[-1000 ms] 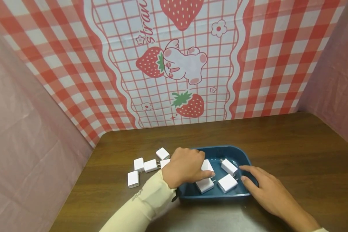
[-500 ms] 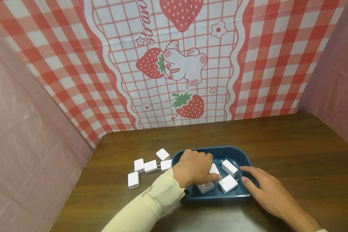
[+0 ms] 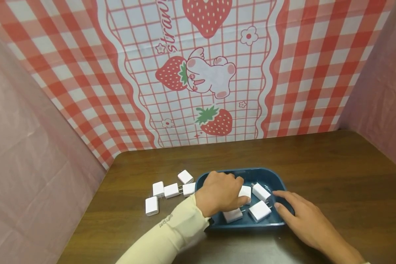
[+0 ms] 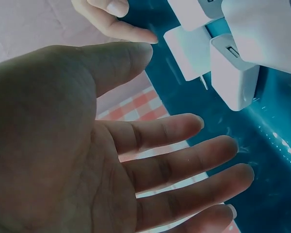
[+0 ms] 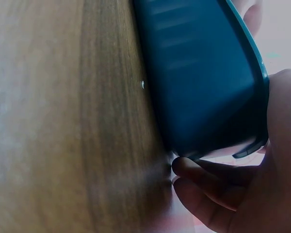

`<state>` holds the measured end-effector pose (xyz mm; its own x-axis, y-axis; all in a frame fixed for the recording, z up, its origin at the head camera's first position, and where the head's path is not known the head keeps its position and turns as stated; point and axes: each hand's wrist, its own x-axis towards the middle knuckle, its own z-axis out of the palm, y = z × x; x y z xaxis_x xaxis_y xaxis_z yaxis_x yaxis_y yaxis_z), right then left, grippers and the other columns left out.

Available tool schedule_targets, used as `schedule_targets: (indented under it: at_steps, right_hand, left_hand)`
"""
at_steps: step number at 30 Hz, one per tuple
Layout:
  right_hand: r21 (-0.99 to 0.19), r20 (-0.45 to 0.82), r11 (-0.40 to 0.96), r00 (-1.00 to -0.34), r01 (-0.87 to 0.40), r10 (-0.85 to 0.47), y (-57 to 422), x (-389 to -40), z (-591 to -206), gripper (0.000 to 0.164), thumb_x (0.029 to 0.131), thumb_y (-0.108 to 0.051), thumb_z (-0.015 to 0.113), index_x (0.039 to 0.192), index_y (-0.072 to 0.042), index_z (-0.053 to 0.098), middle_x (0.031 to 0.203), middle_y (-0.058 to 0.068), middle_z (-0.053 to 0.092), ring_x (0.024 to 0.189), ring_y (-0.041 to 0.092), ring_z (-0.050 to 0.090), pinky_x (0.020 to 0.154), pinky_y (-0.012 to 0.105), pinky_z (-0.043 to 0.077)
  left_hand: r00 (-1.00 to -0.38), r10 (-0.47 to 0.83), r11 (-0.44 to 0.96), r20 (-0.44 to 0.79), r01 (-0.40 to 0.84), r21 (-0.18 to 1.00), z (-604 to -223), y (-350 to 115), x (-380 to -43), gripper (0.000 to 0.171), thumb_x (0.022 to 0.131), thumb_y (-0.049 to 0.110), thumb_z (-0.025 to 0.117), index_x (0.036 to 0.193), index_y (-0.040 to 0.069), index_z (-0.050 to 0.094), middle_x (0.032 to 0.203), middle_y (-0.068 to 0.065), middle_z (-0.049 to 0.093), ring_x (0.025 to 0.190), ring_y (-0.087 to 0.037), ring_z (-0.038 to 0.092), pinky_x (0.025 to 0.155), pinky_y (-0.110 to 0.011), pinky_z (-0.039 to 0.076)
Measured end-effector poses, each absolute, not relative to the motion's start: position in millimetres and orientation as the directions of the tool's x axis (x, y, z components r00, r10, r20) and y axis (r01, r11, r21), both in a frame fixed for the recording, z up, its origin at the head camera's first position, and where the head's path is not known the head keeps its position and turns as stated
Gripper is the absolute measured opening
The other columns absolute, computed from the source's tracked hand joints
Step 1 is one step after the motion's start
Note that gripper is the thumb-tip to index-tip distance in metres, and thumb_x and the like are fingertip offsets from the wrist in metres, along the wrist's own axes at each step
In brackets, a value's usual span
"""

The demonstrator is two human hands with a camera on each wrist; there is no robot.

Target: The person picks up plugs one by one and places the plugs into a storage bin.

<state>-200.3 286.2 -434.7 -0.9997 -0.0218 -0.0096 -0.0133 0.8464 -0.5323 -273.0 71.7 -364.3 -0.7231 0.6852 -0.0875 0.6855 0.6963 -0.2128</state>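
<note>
Over the left part of a dark blue tray (image 3: 277, 179) hovers my left hand (image 3: 217, 194). In the left wrist view that hand (image 4: 87, 131) has its fingers spread and loosely extended, with nothing between them. Several white charger plugs lie in the tray: one plug (image 3: 245, 194) beside the left thumb, one (image 3: 232, 216) below the hand, one (image 3: 260, 211) near the front and one (image 3: 261, 192) at the right. My right hand (image 3: 303, 216) grips the tray's right end, thumb and index finger over the rim; other fingers (image 5: 208, 191) curl against its outside.
Left of the tray, more white plugs lie on the brown wooden table (image 3: 343, 168), including an outer plug (image 3: 151, 206) and a back plug (image 3: 185, 177). A red-checked strawberry cloth (image 3: 211, 80) hangs behind the table. Pink cloth (image 3: 36, 165) hangs at the side.
My left hand has moved a little right over the tray and let go of a white plug, which now lies by the thumb. My right hand stays on the tray's end.
</note>
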Motion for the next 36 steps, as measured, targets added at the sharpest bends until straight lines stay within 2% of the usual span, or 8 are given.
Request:
schedule_targets:
  at_steps: [11, 20, 23, 28, 36]
  right_hand:
    - [-0.523, -0.020, 0.853, -1.000, 0.002, -0.010, 283.9, -200.4, -435.5, 0.057, 0.090, -0.057, 0.042, 0.131, -0.016, 0.049, 0.131, 0.019, 0.048, 0.113, 0.040, 0.048, 0.083, 0.064, 0.036]
    - [-0.530, -0.020, 0.848, -1.000, -0.004, -0.018, 284.5, -200.4, -435.6, 0.057, 0.091, -0.056, 0.042, 0.131, -0.016, 0.048, 0.133, 0.019, 0.047, 0.114, 0.041, 0.046, 0.084, 0.065, 0.035]
    - [-0.536, -0.030, 0.844, -0.999, -0.001, -0.020, 285.6, -200.3, -436.4, 0.058, 0.091, -0.057, 0.041, 0.132, -0.017, 0.048, 0.133, 0.019, 0.046, 0.115, 0.041, 0.046, 0.084, 0.065, 0.035]
    - [-0.543, -0.053, 0.839, -0.998, 0.016, -0.016, 284.8, -200.2, -437.7, 0.059, 0.090, -0.057, 0.042, 0.132, -0.016, 0.047, 0.134, 0.020, 0.045, 0.115, 0.041, 0.045, 0.084, 0.065, 0.035]
    - [-0.538, -0.060, 0.843, -0.998, 0.020, -0.015, 285.3, -201.3, -436.1, 0.059, 0.091, -0.057, 0.042, 0.132, -0.015, 0.047, 0.134, 0.020, 0.045, 0.115, 0.041, 0.045, 0.085, 0.065, 0.035]
  left_hand:
    - [-0.738, 0.675, 0.713, -0.017, 0.657, -0.245, -360.0, 60.5, -270.9, 0.049, 0.087, 0.063, 0.042, 0.101, 0.022, 0.063, 0.084, 0.004, 0.064, 0.069, -0.015, 0.060, 0.051, -0.033, 0.043]
    - [-0.720, 0.682, 0.728, 0.126, 0.653, -0.208, -361.7, 41.7, -270.8, 0.043, 0.088, 0.057, 0.045, 0.093, 0.019, 0.063, 0.074, 0.005, 0.060, 0.061, -0.014, 0.058, 0.040, -0.033, 0.035]
    - [-0.730, 0.671, 0.741, 0.130, 0.655, -0.147, -363.1, 36.0, -271.4, 0.042, 0.088, 0.057, 0.045, 0.095, 0.020, 0.064, 0.076, 0.006, 0.061, 0.062, -0.013, 0.058, 0.040, -0.032, 0.035]
    - [-0.768, 0.631, 0.772, 0.112, 0.635, 0.007, -363.7, 20.8, -272.4, 0.044, 0.088, 0.056, 0.048, 0.107, 0.022, 0.065, 0.093, 0.009, 0.066, 0.070, -0.008, 0.060, 0.046, -0.028, 0.039]
    - [-0.776, 0.551, 0.787, 0.307, 0.605, 0.119, -366.6, -2.6, -272.1, 0.033, 0.087, 0.049, 0.054, 0.102, 0.022, 0.066, 0.092, 0.009, 0.064, 0.071, -0.004, 0.057, 0.053, -0.027, 0.043]
